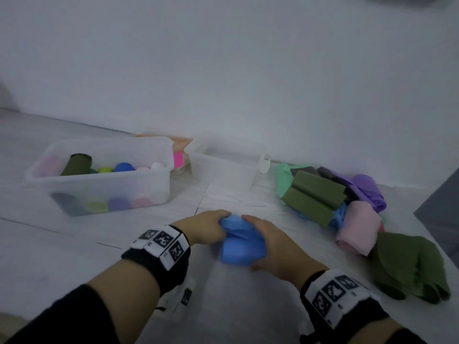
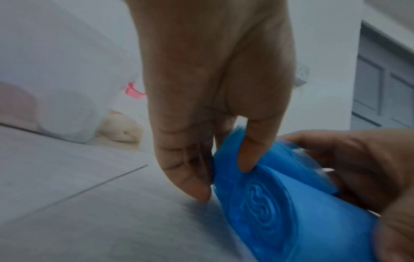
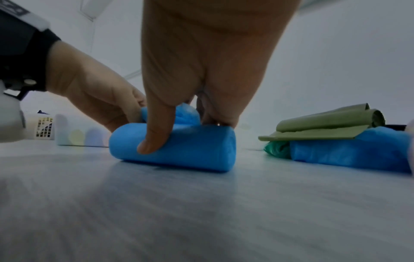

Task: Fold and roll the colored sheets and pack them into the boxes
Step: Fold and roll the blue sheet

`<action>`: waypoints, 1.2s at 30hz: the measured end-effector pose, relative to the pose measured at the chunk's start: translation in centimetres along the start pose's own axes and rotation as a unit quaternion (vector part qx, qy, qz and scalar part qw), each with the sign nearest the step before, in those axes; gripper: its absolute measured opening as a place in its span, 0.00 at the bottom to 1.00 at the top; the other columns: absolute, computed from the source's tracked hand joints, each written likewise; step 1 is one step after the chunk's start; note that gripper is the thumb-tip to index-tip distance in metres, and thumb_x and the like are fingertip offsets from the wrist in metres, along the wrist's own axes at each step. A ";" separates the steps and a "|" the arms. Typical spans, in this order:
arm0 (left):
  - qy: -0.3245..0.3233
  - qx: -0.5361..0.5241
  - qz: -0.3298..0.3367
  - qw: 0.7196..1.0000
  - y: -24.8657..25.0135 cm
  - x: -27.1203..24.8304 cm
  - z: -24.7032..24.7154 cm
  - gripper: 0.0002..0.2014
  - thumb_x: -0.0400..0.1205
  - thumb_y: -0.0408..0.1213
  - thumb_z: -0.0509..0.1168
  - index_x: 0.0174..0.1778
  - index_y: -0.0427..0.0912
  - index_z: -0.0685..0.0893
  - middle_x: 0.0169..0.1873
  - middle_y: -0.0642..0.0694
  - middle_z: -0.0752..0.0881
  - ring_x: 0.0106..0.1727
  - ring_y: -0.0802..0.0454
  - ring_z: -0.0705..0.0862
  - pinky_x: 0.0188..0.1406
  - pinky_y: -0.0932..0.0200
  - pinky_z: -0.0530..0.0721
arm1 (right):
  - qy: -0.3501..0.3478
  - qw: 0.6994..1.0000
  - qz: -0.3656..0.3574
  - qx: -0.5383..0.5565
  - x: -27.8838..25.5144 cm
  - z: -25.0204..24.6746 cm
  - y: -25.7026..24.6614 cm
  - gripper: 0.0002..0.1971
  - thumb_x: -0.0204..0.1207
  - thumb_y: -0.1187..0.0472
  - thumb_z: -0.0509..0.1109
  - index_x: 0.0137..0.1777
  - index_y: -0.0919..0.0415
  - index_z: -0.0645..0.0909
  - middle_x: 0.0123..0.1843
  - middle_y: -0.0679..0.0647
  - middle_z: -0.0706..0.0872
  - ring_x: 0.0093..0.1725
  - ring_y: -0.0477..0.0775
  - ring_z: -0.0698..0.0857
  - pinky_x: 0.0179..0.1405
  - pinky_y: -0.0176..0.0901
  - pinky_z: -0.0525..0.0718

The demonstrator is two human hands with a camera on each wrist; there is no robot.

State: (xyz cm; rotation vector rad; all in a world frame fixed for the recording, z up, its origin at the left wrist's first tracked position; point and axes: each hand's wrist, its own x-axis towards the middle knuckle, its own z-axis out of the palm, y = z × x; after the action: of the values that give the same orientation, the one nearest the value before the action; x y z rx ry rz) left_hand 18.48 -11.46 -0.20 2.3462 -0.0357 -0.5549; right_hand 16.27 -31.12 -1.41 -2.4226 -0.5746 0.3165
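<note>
Blue roll [image 1: 242,247] on floor, between hands — left [image 1: 202,228]; right [image 1: 274,244]

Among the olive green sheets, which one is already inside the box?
The olive green roll leaning at the left end of the clear box. The other two green sheets lie on the floor at the right, outside any box.

A plain bright blue roll [image 1: 242,247] is seen, olive green folded sheets [image 1: 313,198] piled with purple [image 1: 367,192] and pink [image 1: 357,227] ones, black-and-white checker tags on wristbands [image 1: 162,242].
</note>
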 end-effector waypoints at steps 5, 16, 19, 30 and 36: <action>0.054 -0.018 0.011 0.998 -0.5 0.4 -0.2 0.20 0.81 0.34 0.63 0.69 0.34 0.76 0.63 0.37 0.82 0.64 0.41 0.81 0.48 0.65 0.75 | 0.008 0.999 -0.041 0.030 0.1 0.7 -0.5 0.54 0.59 0.68 0.82 0.81 0.51 0.55 0.74 0.43 0.61 0.72 0.41 0.64 0.61 0.12 0.59; 0.186 -0.195 0.094 0.958 3.4 0.7 -3.9 0.17 0.84 0.46 0.62 0.37 0.36 0.77 0.34 0.39 0.77 0.38 0.37 0.87 0.39 0.40 0.89 | -0.028 0.981 -0.073 -0.176 -0.1 0.7 -4.9 0.26 0.72 0.58 0.71 0.71 0.56 0.74 0.64 0.53 0.73 0.62 0.53 0.74 0.64 0.42 0.72; 0.207 -0.209 0.114 0.949 4.5 0.6 -5.5 0.16 0.84 0.44 0.62 0.42 0.31 0.80 0.39 0.34 0.79 0.40 0.36 0.88 0.46 0.34 0.86 | -0.024 0.961 -0.012 -0.274 0.0 1.9 -5.3 0.36 0.70 0.52 0.72 0.78 0.54 0.63 0.69 0.54 0.65 0.68 0.58 0.66 0.67 0.46 0.66; 0.334 0.120 0.151 0.923 9.9 0.3 -15.5 0.19 0.85 0.47 0.59 0.37 0.36 0.77 0.34 0.41 0.77 0.40 0.46 0.76 0.37 0.56 0.69 | -0.104 0.966 -0.018 -0.235 -0.7 2.6 -5.6 0.36 0.61 0.46 0.81 0.67 0.53 0.70 0.65 0.51 0.67 0.65 0.54 0.68 0.66 0.47 0.70; 0.371 0.025 0.087 0.924 11.1 1.9 -20.0 0.18 0.86 0.45 0.58 0.35 0.37 0.78 0.32 0.42 0.81 0.31 0.48 0.81 0.28 0.62 0.78 | -0.084 0.971 -0.059 -0.217 -1.7 3.6 -5.2 0.30 0.71 0.56 0.72 0.73 0.53 0.66 0.69 0.50 0.69 0.69 0.53 0.67 0.70 0.46 0.64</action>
State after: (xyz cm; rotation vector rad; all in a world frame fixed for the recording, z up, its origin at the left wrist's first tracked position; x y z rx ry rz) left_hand 29.60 -7.25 19.40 2.4243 0.0921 0.4438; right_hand 11.79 -26.30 -0.83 -2.7790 -0.9434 0.3804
